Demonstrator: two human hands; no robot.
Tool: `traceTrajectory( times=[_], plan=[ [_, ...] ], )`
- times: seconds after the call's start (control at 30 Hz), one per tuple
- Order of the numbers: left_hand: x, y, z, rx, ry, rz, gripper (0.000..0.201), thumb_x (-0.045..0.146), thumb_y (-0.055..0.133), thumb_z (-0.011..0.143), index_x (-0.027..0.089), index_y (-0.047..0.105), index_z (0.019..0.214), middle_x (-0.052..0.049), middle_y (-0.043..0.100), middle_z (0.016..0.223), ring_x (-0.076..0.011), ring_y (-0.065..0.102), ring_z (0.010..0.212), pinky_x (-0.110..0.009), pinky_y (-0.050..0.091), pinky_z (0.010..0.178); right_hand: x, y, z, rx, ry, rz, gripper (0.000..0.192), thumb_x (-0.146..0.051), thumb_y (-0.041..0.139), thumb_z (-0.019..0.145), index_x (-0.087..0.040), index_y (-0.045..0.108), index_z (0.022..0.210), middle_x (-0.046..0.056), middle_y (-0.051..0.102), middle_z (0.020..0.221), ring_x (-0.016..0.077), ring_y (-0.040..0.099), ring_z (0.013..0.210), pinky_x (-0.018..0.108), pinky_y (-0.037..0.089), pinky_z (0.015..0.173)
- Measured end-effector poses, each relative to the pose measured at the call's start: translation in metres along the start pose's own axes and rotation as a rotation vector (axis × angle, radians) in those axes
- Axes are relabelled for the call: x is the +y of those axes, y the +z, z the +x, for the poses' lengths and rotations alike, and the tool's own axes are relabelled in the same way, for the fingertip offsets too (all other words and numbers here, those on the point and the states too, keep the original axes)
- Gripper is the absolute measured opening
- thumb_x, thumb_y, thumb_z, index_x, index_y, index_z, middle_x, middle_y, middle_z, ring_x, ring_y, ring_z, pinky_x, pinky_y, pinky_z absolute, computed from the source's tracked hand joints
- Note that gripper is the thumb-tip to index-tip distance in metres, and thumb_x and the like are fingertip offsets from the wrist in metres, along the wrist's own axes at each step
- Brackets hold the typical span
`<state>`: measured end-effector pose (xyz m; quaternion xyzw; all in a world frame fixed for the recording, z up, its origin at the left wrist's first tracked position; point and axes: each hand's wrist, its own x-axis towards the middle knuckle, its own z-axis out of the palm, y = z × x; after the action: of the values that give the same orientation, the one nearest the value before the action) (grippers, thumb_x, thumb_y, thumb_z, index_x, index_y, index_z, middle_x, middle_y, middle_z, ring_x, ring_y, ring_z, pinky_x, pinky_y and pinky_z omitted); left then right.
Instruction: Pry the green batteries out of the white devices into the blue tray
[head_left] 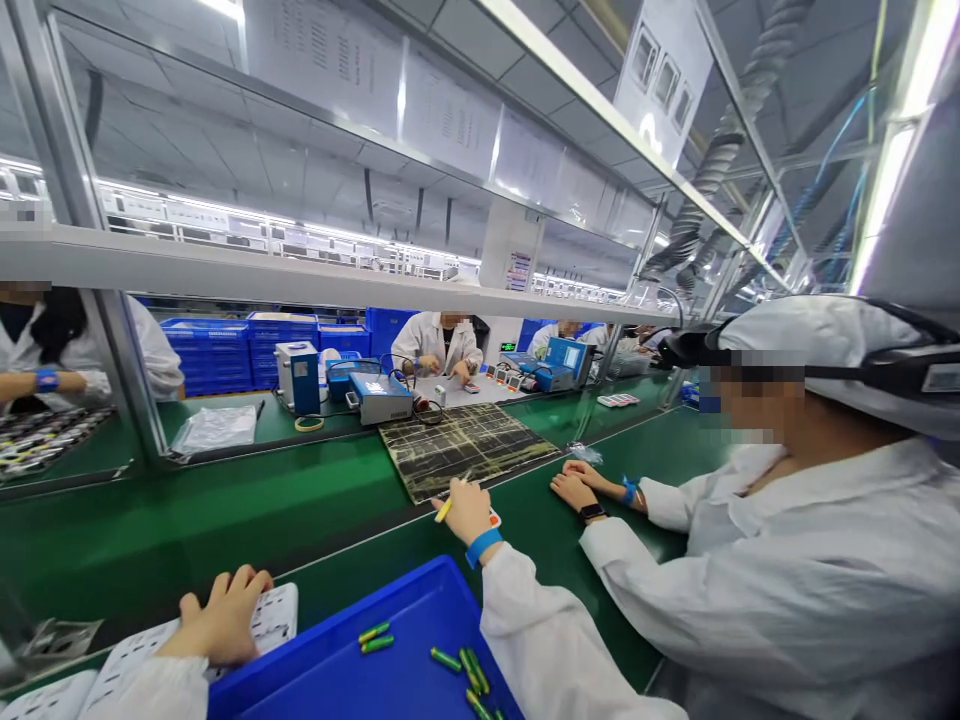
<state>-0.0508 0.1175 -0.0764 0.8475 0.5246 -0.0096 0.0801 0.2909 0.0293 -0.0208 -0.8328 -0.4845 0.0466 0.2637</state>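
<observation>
My left hand (217,622) lies with its fingers spread over a white panel (276,615) marked with small dark slots, at the lower left. My right hand (466,512), with a blue strap on its wrist, is closed around a slim yellow tool (444,509); its exact kind does not show. Just beyond that wrist, partly hidden, a small white and orange piece (494,518) shows. Between my forearms sits a blue tray (300,665) in which several green batteries (377,645) lie loose.
A dark, yellow-streaked board (472,450) lies on the green bench (330,480). At right, a co-worker (787,580) in white rests both hands on the bench. Blue boxed instruments (380,398) stand beyond, below a metal shelf rail (337,275). Other people sit opposite.
</observation>
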Motion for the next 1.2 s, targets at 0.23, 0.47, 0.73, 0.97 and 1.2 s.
traceTrajectory(
  times=[0.23, 0.47, 0.73, 0.97, 1.2],
  plan=[
    [0.028, -0.024, -0.008, 0.249, -0.018, 0.037, 0.084, 0.026, 0.055, 0.053, 0.026, 0.039, 0.136, -0.013, 0.037, 0.143, -0.0387, 0.027, 0.132, -0.064, 0.021, 0.095, 0.027, -0.021, 0.015, -0.102, 0.175, 0.173, 0.037, -0.019, 0.082, 0.051, -0.016, 0.055, 0.076, 0.012, 0.066, 0.093, 0.035, 0.058, 0.101, 0.039, 0.039, 0.076],
    [0.098, -0.033, -0.059, 0.521, 0.168, -0.632, 0.086, 0.056, 0.061, 0.066, 0.035, 0.022, 0.14, -0.008, 0.037, 0.143, -0.0349, 0.033, 0.131, -0.058, 0.033, 0.101, -0.064, -0.007, -0.054, -0.399, -0.036, 0.763, 0.053, -0.064, 0.029, 0.085, -0.018, 0.054, 0.089, 0.005, 0.064, 0.076, 0.0191, 0.063, 0.067, 0.029, 0.046, 0.057],
    [0.095, -0.007, -0.094, 0.437, 0.086, -0.898, 0.071, 0.04, 0.074, 0.055, 0.029, 0.047, 0.12, -0.009, 0.048, 0.125, -0.0328, 0.052, 0.11, -0.051, 0.049, 0.087, -0.105, 0.033, -0.127, -1.14, 0.183, 1.602, 0.047, -0.063, 0.051, 0.071, -0.017, 0.058, 0.079, 0.004, 0.063, 0.063, 0.0207, 0.061, 0.059, 0.03, 0.044, 0.057],
    [0.106, -0.034, -0.105, 0.398, 0.243, -0.511, 0.066, 0.021, 0.066, 0.05, 0.026, 0.047, 0.113, -0.006, 0.056, 0.11, -0.0319, 0.047, 0.111, -0.055, 0.024, 0.099, -0.073, 0.028, -0.103, -0.183, 0.067, 1.397, 0.044, -0.059, 0.06, 0.076, -0.017, 0.063, 0.064, -0.001, 0.054, 0.054, 0.0099, 0.044, 0.05, 0.022, 0.034, 0.049],
    [0.11, -0.04, -0.11, 0.364, 0.229, -0.545, 0.059, 0.02, 0.064, 0.047, 0.024, 0.046, 0.104, -0.003, 0.055, 0.1, -0.026, 0.05, 0.099, -0.049, 0.021, 0.098, -0.077, 0.02, -0.139, -0.575, -0.067, 1.349, 0.037, -0.044, 0.07, 0.073, -0.02, 0.046, 0.06, -0.006, 0.046, 0.044, 0.0073, 0.037, 0.037, 0.021, 0.025, 0.039]
  ],
)
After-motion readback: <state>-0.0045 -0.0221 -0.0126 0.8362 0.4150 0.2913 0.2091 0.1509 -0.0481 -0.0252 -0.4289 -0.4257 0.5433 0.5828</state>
